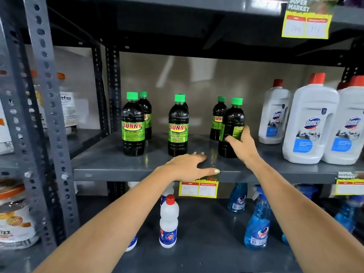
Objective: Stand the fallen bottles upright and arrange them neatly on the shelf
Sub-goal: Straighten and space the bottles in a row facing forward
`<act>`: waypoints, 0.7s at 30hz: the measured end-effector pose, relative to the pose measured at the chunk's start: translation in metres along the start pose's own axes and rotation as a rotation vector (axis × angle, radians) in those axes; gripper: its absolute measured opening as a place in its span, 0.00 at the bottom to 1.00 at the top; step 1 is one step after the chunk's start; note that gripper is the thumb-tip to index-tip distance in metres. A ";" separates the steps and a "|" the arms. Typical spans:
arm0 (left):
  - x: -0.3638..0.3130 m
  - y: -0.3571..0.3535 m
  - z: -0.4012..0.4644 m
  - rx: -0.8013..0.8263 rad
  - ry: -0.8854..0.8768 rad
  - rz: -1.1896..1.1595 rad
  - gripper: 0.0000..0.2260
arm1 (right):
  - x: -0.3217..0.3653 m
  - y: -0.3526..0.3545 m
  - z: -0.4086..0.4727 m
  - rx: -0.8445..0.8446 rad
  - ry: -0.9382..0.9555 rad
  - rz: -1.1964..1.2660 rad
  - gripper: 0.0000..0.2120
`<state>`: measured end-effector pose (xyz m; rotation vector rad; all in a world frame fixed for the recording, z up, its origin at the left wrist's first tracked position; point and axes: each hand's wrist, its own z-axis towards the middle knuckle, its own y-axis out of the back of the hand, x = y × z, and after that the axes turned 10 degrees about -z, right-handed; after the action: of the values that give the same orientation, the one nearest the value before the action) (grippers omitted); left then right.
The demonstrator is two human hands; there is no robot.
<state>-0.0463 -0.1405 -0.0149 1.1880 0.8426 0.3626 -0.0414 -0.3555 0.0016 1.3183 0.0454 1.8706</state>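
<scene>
Several dark Sunny bottles with green caps stand upright on the grey shelf point(110, 164). One front bottle point(133, 125) is at the left, with another bottle point(146, 113) behind it. A second front bottle point(177, 127) stands in the middle and hides one behind it. My right hand point(241, 143) grips the right front bottle point(232, 123), which stands slightly turned, its label facing away. A further bottle point(218, 119) stands just behind it. My left hand point(190, 166) rests flat on the shelf's front edge, fingers spread, holding nothing.
Large white Domex bottles point(309, 123) stand close on the right. A yellow price tag point(199, 189) hangs under my left hand. Below are white Rin bottles point(169, 221) and blue spray bottles point(257, 227). A grey perforated upright point(47, 95) bounds the left side.
</scene>
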 end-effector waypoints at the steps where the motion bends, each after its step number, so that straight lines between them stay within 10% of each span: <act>1: 0.000 0.000 0.000 -0.004 -0.001 0.003 0.39 | 0.000 0.000 0.000 -0.001 -0.001 0.011 0.34; 21: 0.001 -0.001 0.001 -0.012 0.005 0.024 0.40 | -0.013 -0.001 0.009 0.051 -0.053 0.039 0.25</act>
<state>-0.0449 -0.1408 -0.0157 1.1871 0.8295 0.3899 -0.0324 -0.3663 -0.0051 1.4121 0.0398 1.8770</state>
